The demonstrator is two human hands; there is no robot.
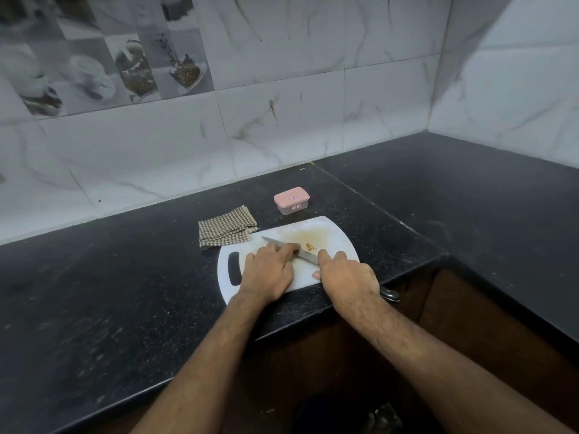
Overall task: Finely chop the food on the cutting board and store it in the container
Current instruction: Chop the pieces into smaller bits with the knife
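White cutting board (pixel 338 242); pink-lidded container (pixel 291 204); brown-checked cloth (pixel 226 230); black speckled counter (pixel 109 277).

Bare counter (pixel 423 214) right of the board (pixel 338 242) — cloth (pixel 225 230) and container (pixel 291 204) crowd behind it.

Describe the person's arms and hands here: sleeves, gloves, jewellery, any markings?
Both forearms are bare as far as the frame shows; no sleeves reach into view. The left hand and right hand are ungloved. No rings, watch, bracelet or wristband show on either wrist or on the visible fingers. Both forearms have noticeable hair. No tattoos, bandages or other markings are visible.
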